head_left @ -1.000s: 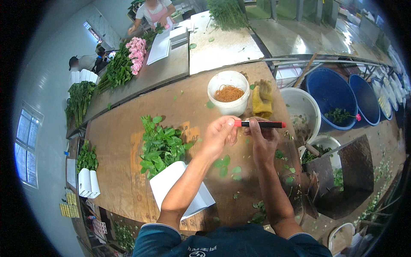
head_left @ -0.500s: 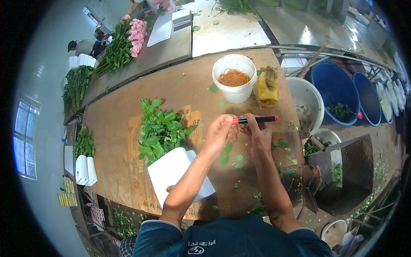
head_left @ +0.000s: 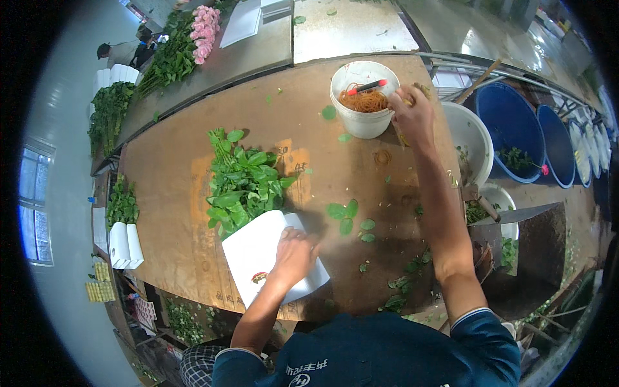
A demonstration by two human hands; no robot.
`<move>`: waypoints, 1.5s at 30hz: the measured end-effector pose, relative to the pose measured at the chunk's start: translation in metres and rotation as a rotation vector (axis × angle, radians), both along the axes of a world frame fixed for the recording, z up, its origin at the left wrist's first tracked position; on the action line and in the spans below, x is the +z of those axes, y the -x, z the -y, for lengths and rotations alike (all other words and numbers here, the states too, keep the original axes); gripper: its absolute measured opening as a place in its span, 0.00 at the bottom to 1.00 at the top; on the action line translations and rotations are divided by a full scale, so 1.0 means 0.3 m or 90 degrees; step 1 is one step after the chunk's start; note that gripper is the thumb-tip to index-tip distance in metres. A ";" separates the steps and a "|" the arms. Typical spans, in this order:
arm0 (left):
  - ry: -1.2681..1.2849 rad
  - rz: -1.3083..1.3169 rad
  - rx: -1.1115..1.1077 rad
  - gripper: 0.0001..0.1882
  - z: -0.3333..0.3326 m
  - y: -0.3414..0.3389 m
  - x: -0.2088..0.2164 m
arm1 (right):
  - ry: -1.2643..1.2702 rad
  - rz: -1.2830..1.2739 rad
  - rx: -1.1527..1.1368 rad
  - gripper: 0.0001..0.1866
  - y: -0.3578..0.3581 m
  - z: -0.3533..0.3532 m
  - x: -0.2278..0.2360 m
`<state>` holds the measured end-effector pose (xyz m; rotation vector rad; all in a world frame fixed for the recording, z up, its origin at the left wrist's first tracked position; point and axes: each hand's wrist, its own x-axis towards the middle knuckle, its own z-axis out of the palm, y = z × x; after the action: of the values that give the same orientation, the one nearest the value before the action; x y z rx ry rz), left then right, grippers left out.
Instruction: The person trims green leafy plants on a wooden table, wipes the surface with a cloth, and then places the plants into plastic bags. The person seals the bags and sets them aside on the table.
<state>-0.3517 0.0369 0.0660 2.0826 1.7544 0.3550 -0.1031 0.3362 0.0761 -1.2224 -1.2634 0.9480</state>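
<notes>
My left hand [head_left: 294, 257] rests on the white paper wrap [head_left: 248, 253] around a bunch of leafy green stems [head_left: 242, 187], its fingers laid over the paper. The bunch lies on the table with its leaves pointing away from me. At the right rim of a white bucket [head_left: 365, 122] is my right hand [head_left: 414, 116], its fingers bent and somewhat apart, with nothing visible in them. Inside the bucket, a black and red marker pen [head_left: 367, 87] lies across brown rubber bands [head_left: 363, 101]. Partly hidden behind my right hand is a yellow glove [head_left: 422, 89].
Loose leaves [head_left: 346, 216] are scattered over the brown table [head_left: 167, 193]. Pink roses [head_left: 205, 32] lie on the far bench. Along the right side stand a white tub [head_left: 477, 142], blue tubs [head_left: 506, 122] and a dark metal bin [head_left: 532, 251]. Wrapped bunches [head_left: 126, 245] sit at the left edge.
The marker pen, held in both hands before, now lies in the bucket. My left hand has come down onto the paper wrap; my right has moved forward to the bucket's rim.
</notes>
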 end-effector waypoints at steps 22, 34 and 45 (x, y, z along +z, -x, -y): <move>-0.077 -0.014 0.284 0.05 0.203 0.272 0.071 | 0.061 0.687 0.254 0.17 -0.077 0.142 -0.470; -0.167 0.030 0.452 0.08 0.305 0.393 -0.009 | -0.001 0.348 0.044 0.14 -0.134 0.123 -0.250; -0.138 -0.032 0.424 0.20 0.310 0.361 -0.001 | -0.075 0.383 0.011 0.16 -0.025 -0.255 0.028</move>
<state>-0.4599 -0.0562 0.0657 1.5778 2.5067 0.7047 -0.0956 0.4125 0.0845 -1.4591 -1.7701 0.5140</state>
